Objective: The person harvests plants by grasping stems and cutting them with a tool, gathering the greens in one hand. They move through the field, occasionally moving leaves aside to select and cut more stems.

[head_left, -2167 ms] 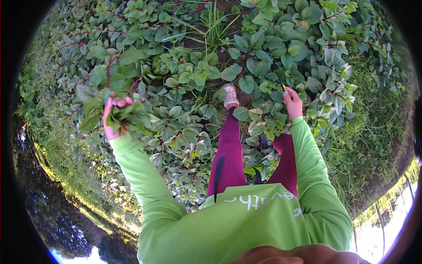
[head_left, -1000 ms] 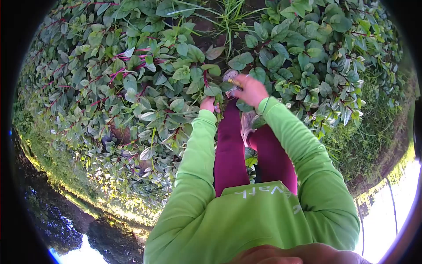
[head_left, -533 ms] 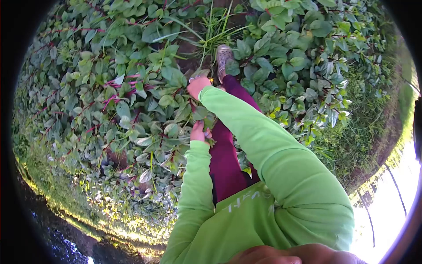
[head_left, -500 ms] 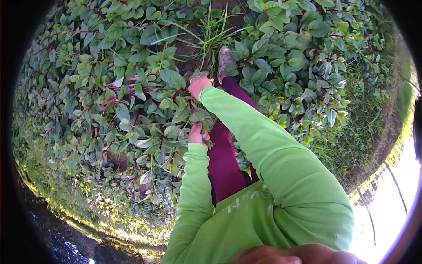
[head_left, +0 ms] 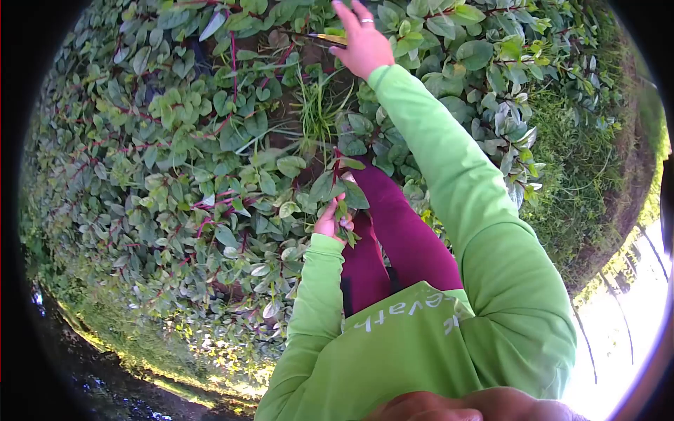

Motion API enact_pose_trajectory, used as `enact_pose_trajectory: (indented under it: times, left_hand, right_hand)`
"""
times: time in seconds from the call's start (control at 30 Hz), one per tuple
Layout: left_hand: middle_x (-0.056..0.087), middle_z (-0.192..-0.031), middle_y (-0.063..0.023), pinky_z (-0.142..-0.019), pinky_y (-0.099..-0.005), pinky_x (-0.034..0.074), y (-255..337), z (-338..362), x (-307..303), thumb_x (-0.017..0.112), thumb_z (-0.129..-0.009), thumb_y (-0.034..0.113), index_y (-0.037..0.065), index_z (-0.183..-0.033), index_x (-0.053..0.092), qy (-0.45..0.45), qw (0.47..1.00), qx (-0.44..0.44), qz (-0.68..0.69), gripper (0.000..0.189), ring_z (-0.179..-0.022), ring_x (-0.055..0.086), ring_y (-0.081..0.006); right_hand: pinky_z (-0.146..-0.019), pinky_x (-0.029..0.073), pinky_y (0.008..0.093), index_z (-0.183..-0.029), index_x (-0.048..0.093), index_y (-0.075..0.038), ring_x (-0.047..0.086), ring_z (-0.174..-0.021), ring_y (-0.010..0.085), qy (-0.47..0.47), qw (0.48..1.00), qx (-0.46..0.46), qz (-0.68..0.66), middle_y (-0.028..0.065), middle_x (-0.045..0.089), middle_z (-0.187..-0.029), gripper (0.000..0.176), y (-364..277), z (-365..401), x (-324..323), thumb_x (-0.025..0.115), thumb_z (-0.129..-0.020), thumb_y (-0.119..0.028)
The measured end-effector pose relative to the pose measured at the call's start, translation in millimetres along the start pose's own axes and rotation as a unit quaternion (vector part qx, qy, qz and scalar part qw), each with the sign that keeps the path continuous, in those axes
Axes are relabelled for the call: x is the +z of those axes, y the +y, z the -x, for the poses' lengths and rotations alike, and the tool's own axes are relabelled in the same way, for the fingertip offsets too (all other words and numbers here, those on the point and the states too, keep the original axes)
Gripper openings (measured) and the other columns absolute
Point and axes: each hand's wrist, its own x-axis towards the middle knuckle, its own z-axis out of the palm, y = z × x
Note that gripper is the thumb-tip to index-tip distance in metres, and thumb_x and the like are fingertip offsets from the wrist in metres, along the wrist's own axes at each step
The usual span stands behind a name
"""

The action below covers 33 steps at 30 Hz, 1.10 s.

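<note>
My left hand (head_left: pixel 328 223) is closed around cut-looking leafy shoots (head_left: pixel 341 188) with reddish stems and broad green leaves, held close in front of my leg. Farther forward, at the top of the view, my right hand (head_left: pixel 366 48) reaches out over the plants with its fingers extended. A slim tool with a yellow and black handle (head_left: pixel 331 38) lies between its thumb and fingers, a thin dark end pointing left. Its exact kind is not clear. Leafy plants (head_left: pixel 232 140) with reddish-purple stems surround both hands.
A tuft of long grass (head_left: pixel 316 105) grows in the gap of brown soil between two plant masses. My legs in maroon trousers (head_left: pixel 407 217) stand in this gap. More leafy plants (head_left: pixel 474 56) spread to the right, with a grassy strip (head_left: pixel 569 182) beyond.
My right hand has moved from beside the left hand, forward and right, and its fingers have stretched out. The left hand has shifted slightly right, its shoots now plainly visible. The view has shifted.
</note>
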Motion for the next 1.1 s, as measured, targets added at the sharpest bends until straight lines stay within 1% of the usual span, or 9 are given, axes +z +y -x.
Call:
enact_pose_trajectory:
  times: [0.13, 0.23, 0.37, 0.5, 0.57, 0.67, 0.73, 0.8, 1.1]
  left_hand:
    - [0.060, -0.111, -0.0151, -0.077, -0.0410, 0.050, 38.9, -16.0, 50.5, 0.053, -0.095, 0.027, 0.008, -0.124, 0.053, 0.096, 0.992, 0.056, -0.061, 0.035, -0.097, 0.059, -0.0302]
    - [0.057, -0.123, -0.0255, -0.104, -0.0561, 0.041, 72.4, -48.5, 70.6, 0.052, -0.093, 0.025, 0.001, -0.080, 0.054, 0.047, 0.995, 0.047, 0.079, 0.027, -0.121, 0.051, -0.0407]
    - [0.058, -0.121, -0.0262, -0.101, -0.0517, 0.045, 90.4, -80.4, 105.6, 0.050, -0.096, 0.029, 0.002, -0.080, 0.054, 0.046, 0.998, -0.008, 0.031, 0.032, -0.113, 0.057, -0.0399]
    - [0.063, -0.115, -0.0196, -0.095, -0.0440, 0.048, 63.8, -112.2, 141.6, 0.048, -0.098, 0.024, -0.002, -0.112, 0.056, -0.044, 0.987, -0.112, -0.109, 0.030, -0.103, 0.063, -0.0303]
    - [0.065, -0.114, -0.0133, -0.094, -0.0419, 0.049, 59.5, -132.1, 132.9, 0.051, -0.096, 0.020, 0.004, -0.128, 0.053, -0.064, 0.968, -0.228, -0.085, 0.036, -0.096, 0.065, -0.0249]
    - [0.066, -0.104, -0.0082, -0.086, -0.0410, 0.052, 46.7, -127.4, 153.4, 0.053, -0.094, 0.019, 0.009, -0.127, 0.055, 0.019, 0.959, -0.167, -0.229, 0.035, -0.084, 0.065, -0.0217]
    - [0.059, -0.082, 0.0002, -0.069, -0.0349, 0.049, 56.1, -130.9, 150.5, 0.051, -0.097, 0.022, 0.011, -0.128, 0.053, 0.037, 0.945, -0.173, -0.274, 0.034, -0.066, 0.056, -0.0146]
    - [0.043, -0.069, 0.0039, -0.059, -0.0279, 0.038, 62.3, -136.7, 142.6, 0.047, -0.100, 0.024, 0.012, -0.129, 0.050, -0.089, 0.951, -0.284, -0.087, 0.032, -0.056, 0.041, -0.0095]
    - [0.040, -0.067, 0.0031, -0.053, -0.0252, 0.031, 92.0, -117.9, 158.1, 0.040, -0.100, 0.017, 0.005, -0.129, 0.045, -0.070, 0.954, -0.252, -0.147, 0.032, -0.053, 0.037, -0.0084]
  right_hand:
    - [-0.080, 0.054, 0.0417, -0.113, 0.063, -0.013, 0.065, -0.095, 0.0333, -0.252, 0.964, -0.041, 0.078, 0.0165, 0.062, -0.109, 0.032, 12.8, -40.6, 36.7, 0.060, -0.081, -0.015]
    - [-0.076, 0.052, 0.0416, -0.090, 0.065, -0.008, 0.064, -0.088, 0.0317, -0.166, 0.985, -0.052, -0.014, 0.0132, 0.064, -0.094, 0.015, 4.6, 12.6, 23.8, 0.062, -0.076, -0.014]
    - [-0.072, 0.051, 0.0422, -0.084, 0.062, -0.007, 0.061, -0.083, 0.0317, -0.109, 0.982, -0.014, -0.155, 0.0109, 0.060, -0.089, 0.016, 8.4, 121.6, -10.7, 0.068, -0.071, -0.014]
    - [-0.070, 0.051, 0.0415, -0.085, 0.063, -0.009, 0.062, -0.079, 0.0313, -0.086, 0.973, 0.022, -0.212, 0.0098, 0.058, -0.083, 0.020, 20.7, 199.5, -34.0, 0.072, -0.068, -0.012]
    - [-0.072, 0.051, 0.0390, -0.087, 0.065, -0.009, 0.063, -0.079, 0.0309, -0.157, 0.961, 0.058, -0.222, 0.0103, 0.061, -0.088, 0.020, 29.7, 216.9, -42.5, 0.074, -0.071, -0.013]
    - [-0.079, 0.052, 0.0393, -0.098, 0.065, -0.006, 0.064, -0.088, 0.0302, -0.242, 0.897, 0.115, -0.352, 0.0145, 0.064, -0.100, 0.027, 68.0, 206.0, -60.5, 0.072, -0.078, -0.023]
    - [-0.082, 0.051, 0.0392, -0.111, 0.062, -0.010, 0.064, -0.092, 0.0307, -0.122, 0.872, 0.325, -0.344, 0.0157, 0.064, -0.105, 0.038, 110.3, 191.0, -42.9, 0.072, -0.080, -0.029]
    - [-0.084, 0.050, 0.0417, -0.121, 0.058, -0.014, 0.063, -0.096, 0.0329, -0.005, 0.921, 0.367, -0.135, 0.0157, 0.064, -0.107, 0.044, 151.9, 166.8, -40.6, 0.067, -0.084, -0.036]
    - [-0.092, 0.046, 0.0431, -0.125, 0.058, -0.024, 0.057, -0.109, 0.0332, -0.311, 0.873, 0.366, -0.083, 0.0144, 0.062, -0.116, 0.040, 277.0, 220.6, 21.5, 0.059, -0.088, -0.038]
